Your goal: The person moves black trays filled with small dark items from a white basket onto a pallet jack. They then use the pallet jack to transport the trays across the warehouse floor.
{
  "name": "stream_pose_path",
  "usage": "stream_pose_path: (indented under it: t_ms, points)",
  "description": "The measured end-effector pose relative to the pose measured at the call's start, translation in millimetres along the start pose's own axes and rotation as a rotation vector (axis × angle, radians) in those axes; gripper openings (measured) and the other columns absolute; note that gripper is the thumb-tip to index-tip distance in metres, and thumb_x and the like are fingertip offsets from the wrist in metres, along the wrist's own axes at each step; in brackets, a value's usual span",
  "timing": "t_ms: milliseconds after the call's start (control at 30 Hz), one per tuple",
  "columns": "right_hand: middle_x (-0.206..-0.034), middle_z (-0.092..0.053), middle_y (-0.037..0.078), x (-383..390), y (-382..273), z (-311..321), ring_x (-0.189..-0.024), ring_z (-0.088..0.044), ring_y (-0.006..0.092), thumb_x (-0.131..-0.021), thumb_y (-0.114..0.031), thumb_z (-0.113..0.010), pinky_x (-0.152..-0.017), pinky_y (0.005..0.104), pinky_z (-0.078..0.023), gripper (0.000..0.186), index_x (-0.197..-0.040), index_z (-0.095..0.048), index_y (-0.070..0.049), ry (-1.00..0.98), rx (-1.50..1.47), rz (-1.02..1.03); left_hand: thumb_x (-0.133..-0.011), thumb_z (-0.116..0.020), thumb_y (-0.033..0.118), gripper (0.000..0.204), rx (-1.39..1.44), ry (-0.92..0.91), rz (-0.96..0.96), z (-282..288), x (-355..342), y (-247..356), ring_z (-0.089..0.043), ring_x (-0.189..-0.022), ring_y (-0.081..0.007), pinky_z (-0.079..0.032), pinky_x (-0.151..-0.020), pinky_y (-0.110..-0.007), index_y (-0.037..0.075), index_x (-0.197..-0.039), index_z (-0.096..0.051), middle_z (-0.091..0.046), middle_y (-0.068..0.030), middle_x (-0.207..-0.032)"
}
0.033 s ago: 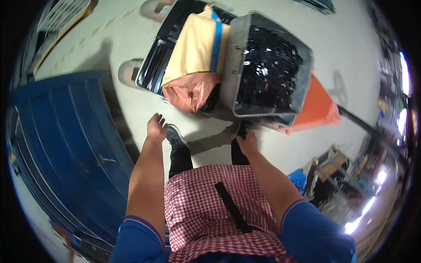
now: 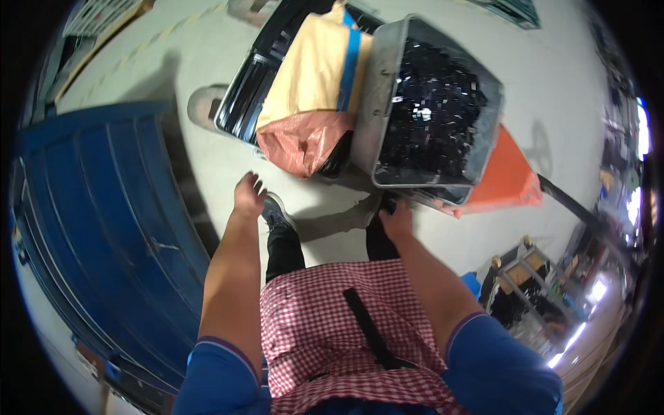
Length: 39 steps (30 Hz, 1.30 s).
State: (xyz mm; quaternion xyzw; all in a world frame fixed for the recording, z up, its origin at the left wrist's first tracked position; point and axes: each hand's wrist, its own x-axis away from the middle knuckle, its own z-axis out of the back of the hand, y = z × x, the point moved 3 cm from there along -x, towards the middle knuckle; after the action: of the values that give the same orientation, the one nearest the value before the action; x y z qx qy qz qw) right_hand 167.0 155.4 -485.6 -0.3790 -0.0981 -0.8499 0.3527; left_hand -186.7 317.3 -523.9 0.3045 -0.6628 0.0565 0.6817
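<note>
My left hand [image 2: 249,196] hangs in the air above my left shoe, fingers loosely bent and apart, holding nothing. My right hand [image 2: 397,220] is just below the near edge of a grey plastic bin [image 2: 373,114], fingers spread; I cannot tell whether it touches the bin. Small shiny black pieces [image 2: 432,111] fill the bin. Left of it lies a yellow woven sack [image 2: 304,72] with a blue stripe and a reddish mouth end [image 2: 301,138]. Black material shows at that mouth. The sack rests over a wide container [image 2: 252,93] of black strips.
An orange pallet-truck-like piece [image 2: 501,176] sticks out under the bin, with a dark bar [image 2: 577,204] running right. A large blue ribbed metal container [image 2: 97,214] stands at left. A metal-framed cart [image 2: 529,277] is at lower right.
The whole view has shifted slightly, with the bin and sack a little further right in the picture. My right hand sits slightly further right too. Both hands remain empty.
</note>
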Motion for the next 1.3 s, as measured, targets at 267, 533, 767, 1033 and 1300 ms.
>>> stream_pose_path:
  t_ms: [267, 533, 767, 1033, 1300]
  points:
    - [-0.140, -0.035, 0.011, -164, 92, -22, -0.128, -0.033, 0.0314, -0.089, -0.048, -0.032, -0.107, 0.0454, -0.023, 0.057, -0.131, -0.043, -0.012, -0.165, 0.555, 0.466, -0.087, -0.055, 0.016, 0.031, 0.381, -0.112, -0.375, -22, -90, -41, -0.057, -0.102, -0.0242, -0.044, -0.091, -0.041, -0.001, -0.112, -0.049, -0.057, -0.0140, -0.111]
    - [-0.139, -0.036, 0.012, -173, 79, -26, -0.128, -0.033, 0.0311, -0.091, -0.047, -0.028, -0.108, 0.0457, -0.020, 0.056, -0.131, -0.043, -0.012, -0.065, 0.402, 0.566, -0.088, -0.050, 0.008, 0.029, 0.378, -0.297, -0.257, -43, -95, -41, -0.059, -0.097, -0.0289, -0.050, -0.085, -0.040, -0.005, -0.113, -0.047, -0.057, -0.0175, -0.111]
    - [-0.138, -0.038, 0.012, -169, 79, -26, -0.128, -0.033, 0.0314, -0.090, -0.048, -0.028, -0.108, 0.0461, -0.019, 0.056, -0.131, -0.043, -0.012, 0.006, 0.320, 0.575, -0.088, -0.044, 0.004, 0.032, 0.316, -0.183, -0.370, -45, -96, -45, -0.059, -0.098, -0.0318, -0.050, -0.083, -0.040, -0.008, -0.117, -0.043, -0.055, -0.0186, -0.113]
    - [-0.134, -0.043, 0.014, -165, 67, -26, -0.125, -0.038, 0.0322, -0.089, -0.048, -0.034, -0.104, 0.0484, -0.025, 0.055, -0.128, -0.047, -0.012, -0.089, 0.382, 0.415, -0.092, -0.043, 0.026, 0.047, 0.142, -0.341, -0.623, -40, -106, -45, -0.052, -0.109, -0.0294, -0.047, -0.090, -0.042, -0.001, -0.129, -0.035, -0.048, -0.0151, -0.124]
    - [-0.129, -0.049, 0.011, -154, 60, -13, -0.121, -0.043, 0.0292, -0.088, -0.041, -0.037, -0.103, 0.0449, -0.029, 0.047, -0.123, -0.052, -0.014, 0.020, 0.233, 0.462, -0.091, -0.045, 0.034, 0.051, -0.183, -0.356, -0.646, -55, -83, -37, -0.045, -0.119, -0.0244, -0.041, -0.097, -0.041, 0.008, -0.133, -0.034, -0.043, -0.0082, -0.132]
